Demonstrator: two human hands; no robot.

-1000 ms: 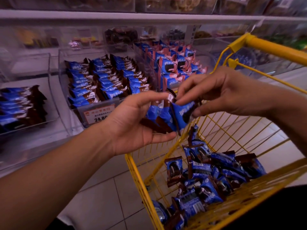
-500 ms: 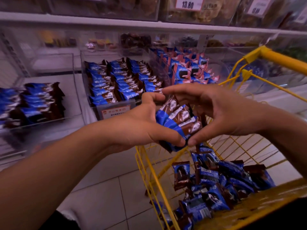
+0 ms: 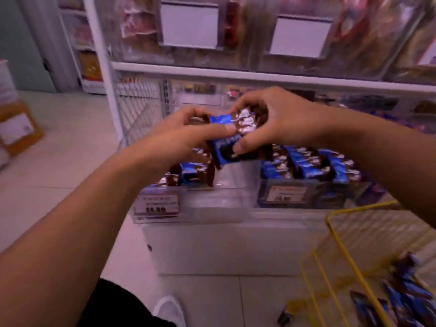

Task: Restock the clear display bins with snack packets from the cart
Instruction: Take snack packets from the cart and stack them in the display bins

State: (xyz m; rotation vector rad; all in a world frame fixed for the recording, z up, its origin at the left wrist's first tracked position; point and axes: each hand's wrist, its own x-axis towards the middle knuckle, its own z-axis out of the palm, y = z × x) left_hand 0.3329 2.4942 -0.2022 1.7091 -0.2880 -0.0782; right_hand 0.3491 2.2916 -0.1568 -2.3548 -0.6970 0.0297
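Blue packets (image 3: 227, 147) pinched between my left hand (image 3: 179, 135) and right hand (image 3: 278, 123) next need lowering into the half-filled bin (image 3: 212, 199) just below them.

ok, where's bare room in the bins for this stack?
Free: right part of the left clear bin, beside its few packets. Crowded: the right bin, packed in rows. Both hands, left and right, grip the packet stack.

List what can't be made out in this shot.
- Packets, head view: the count is hidden by the left hand and right hand.
- Price tag on the right bin: blurred, unreadable.
- Cart: cut off by the right and bottom edges.
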